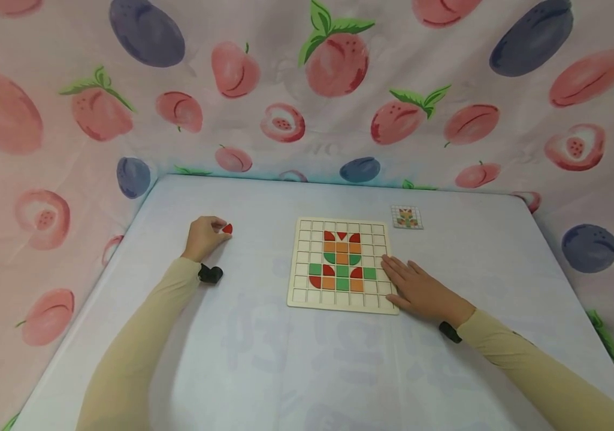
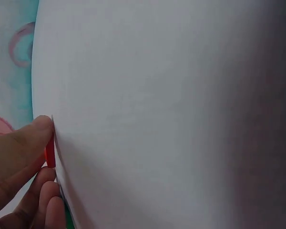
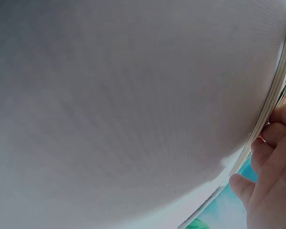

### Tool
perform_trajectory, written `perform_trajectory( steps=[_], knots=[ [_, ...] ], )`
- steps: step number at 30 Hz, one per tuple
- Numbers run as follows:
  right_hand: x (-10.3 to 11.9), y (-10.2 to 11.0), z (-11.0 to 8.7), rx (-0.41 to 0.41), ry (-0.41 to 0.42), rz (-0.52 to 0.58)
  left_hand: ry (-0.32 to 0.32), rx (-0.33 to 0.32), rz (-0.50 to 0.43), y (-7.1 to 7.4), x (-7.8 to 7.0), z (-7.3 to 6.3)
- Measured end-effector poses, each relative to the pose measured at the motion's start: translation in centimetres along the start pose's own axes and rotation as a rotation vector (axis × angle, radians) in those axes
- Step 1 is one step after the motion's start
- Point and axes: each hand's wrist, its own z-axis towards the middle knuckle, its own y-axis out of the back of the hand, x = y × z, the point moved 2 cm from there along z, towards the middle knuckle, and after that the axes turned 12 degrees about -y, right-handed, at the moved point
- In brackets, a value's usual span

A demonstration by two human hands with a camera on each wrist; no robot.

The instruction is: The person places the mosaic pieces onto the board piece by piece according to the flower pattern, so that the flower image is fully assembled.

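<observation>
Between the thumb and fingers of my left hand [image 1: 205,238] is a small red quarter-round tile [image 1: 227,228], off to the left of the board. The left wrist view shows that red tile [image 2: 50,153] edge-on, with a green sliver [image 2: 69,218] below the fingers. A square wooden grid board [image 1: 307,297] lies flat, partly filled with red, orange and green tiles in a flower-like pattern. My right hand [image 1: 420,291] rests with fingers extended on the board's right edge. From the right wrist, the layered board edge [image 3: 271,95] runs beside the fingertips.
A small card [image 1: 407,217] printed with a similar flower pattern lies beyond the board's top right corner. Everything stands on a white-covered table [image 1: 263,371]. Fruit-printed cloth [image 1: 274,72] hangs at the back and both sides.
</observation>
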Motion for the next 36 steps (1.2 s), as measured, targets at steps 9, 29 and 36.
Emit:
perform_trajectory(
  steps=[9,29,36],
  knots=[
    [0.0,0.1,0.0,0.000,-0.005,-0.011,0.026,0.113,-0.022,0.2,0.3,0.5],
    [0.2,0.2,0.0,0.012,-0.015,0.001,-0.013,0.102,0.008,0.4,1.0,0.4],
    [0.3,0.4,0.0,0.013,-0.013,0.006,-0.025,0.121,-0.027,0.1,1.2,0.5]
  ],
)
